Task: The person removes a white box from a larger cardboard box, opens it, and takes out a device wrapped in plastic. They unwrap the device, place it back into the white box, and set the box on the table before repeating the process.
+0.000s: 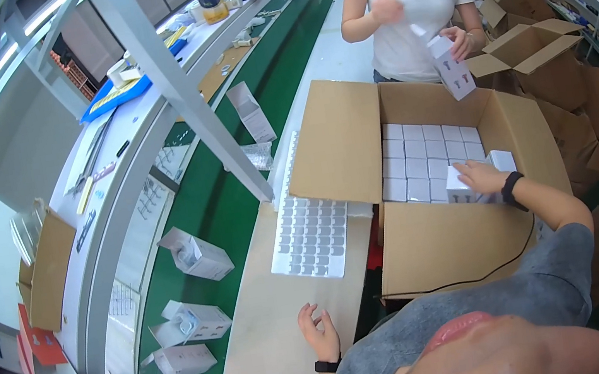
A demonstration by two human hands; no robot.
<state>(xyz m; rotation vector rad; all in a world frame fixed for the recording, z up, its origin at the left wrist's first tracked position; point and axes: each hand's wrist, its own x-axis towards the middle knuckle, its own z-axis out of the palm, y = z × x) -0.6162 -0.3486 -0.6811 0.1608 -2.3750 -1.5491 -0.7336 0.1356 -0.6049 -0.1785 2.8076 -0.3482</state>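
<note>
My right hand (480, 178) reaches into a large open cardboard carton (449, 241) and has its fingers bent round a small white box (459, 187), which sits a little above its neighbours. Rows of similar white boxes (416, 168) fill the carton beneath and beyond it. Another white box (500, 160) stands up just beyond that hand. To the left, my left hand (319, 334) hangs over the pale worktop (263, 349) with its fingers apart and nothing in them. A white moulded tray (311, 236) with many compartments lies between this hand and the carton.
Open white boxes (196, 254) lie on the green conveyor belt (175, 289) at left. A metal post (178, 89) rises beside it. Across the carton a co-worker (413, 12) holds a white box (451, 67). Empty brown cartons (530, 56) pile up at right. A black cord (479, 280) crosses the near flap.
</note>
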